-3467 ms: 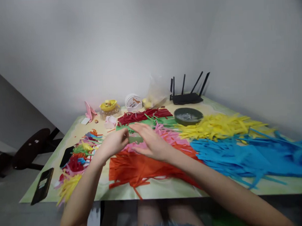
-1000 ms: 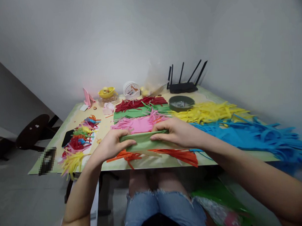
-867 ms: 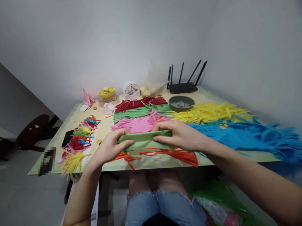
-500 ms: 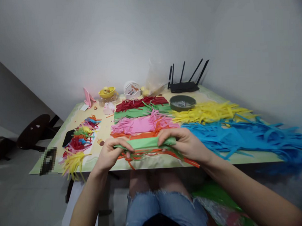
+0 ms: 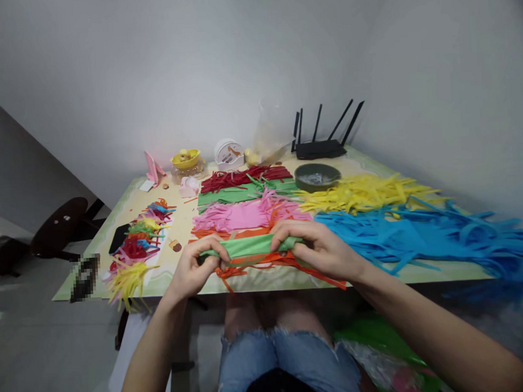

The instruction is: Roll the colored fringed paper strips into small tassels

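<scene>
Stretched between my two hands is a light green paper strip [image 5: 249, 248], rolled or folded into a narrow band. My left hand [image 5: 200, 261] pinches its left end, and my right hand [image 5: 309, 243] grips the right end with the fingers curled over it. Below the band lie orange fringed strips [image 5: 264, 259] near the table's front edge. Just beyond my hands is a pink fringed bundle [image 5: 245, 215], then a green one [image 5: 227, 196] and a dark red one [image 5: 243, 177]. Blue fringe [image 5: 406, 236] spreads beside my right hand.
Yellow fringe [image 5: 369, 192] and a dark green bowl [image 5: 317, 176] sit to the right, with a black router [image 5: 320, 150] behind. Multicoloured tassels [image 5: 137, 242] and a black phone [image 5: 118, 239] lie left. At the back stand a yellow dish [image 5: 185, 159] and a white holder [image 5: 229, 155].
The green paper has become a narrower, tighter band, and its loose fringe below shows less. Both hands have stayed in nearly the same place.
</scene>
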Available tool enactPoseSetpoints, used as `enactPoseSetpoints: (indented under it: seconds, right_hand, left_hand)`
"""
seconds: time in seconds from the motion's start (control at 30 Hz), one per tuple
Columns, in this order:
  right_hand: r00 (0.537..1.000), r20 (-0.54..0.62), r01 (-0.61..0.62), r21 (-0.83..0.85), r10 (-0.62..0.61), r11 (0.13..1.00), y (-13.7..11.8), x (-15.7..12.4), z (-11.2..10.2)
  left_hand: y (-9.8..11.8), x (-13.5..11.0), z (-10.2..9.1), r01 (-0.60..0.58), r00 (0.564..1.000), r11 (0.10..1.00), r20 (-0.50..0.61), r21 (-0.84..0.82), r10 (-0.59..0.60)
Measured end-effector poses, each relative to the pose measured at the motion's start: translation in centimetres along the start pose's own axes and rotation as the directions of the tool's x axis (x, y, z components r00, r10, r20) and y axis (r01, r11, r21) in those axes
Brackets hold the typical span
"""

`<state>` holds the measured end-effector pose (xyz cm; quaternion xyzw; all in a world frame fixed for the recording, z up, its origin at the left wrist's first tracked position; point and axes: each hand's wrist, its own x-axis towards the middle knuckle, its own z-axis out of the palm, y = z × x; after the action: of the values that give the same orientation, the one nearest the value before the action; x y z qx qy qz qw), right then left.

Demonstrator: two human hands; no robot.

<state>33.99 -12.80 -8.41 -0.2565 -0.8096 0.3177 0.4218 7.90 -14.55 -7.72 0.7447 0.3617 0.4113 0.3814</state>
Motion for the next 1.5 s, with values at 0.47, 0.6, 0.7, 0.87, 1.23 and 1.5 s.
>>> enactPoseSetpoints:
  seconds: [0.47,0.6,0.7,0.87,1.23,1.5]
  right_hand:
    - [0.994,-0.107,-0.063,-0.26,0.036,0.963,-0.9,-0.3,1.0]
    - [0.995,-0.077,-0.081,-0.219,0.065,0.972,-1.1,-0.2,0.5]
    - [0.99,-0.046,-0.139,-0.221,0.132,0.965,-1.2,0.0,0.4]
    - [0.982,0.014,-0.181,-0.246,0.19,0.952,-1.6,0.5,0.4]
    - [0.985,0.066,-0.132,-0.313,0.16,0.941,-1.7,0.5,0.8]
    - [0.947,-0.064,-0.317,-0.054,0.313,0.947,-1.1,0.1,1.6]
  left_hand:
    - [-0.2,-0.6,0.8,-0.073,0.977,0.946,-0.169,0.315,0.131]
    - [0.4,-0.6,0.0,-0.035,0.997,0.97,-0.065,0.241,0.052]
    - [0.8,-0.7,-0.5,-0.023,0.998,0.976,-0.044,0.214,0.033]
    - [1.7,0.0,-1.3,0.068,0.989,0.964,0.106,0.258,-0.098]
    - [1.7,2.3,0.6,0.209,0.943,0.932,0.192,0.295,-0.272]
    - [1.5,1.0,0.8,0.274,0.961,0.959,0.008,0.078,-0.276]
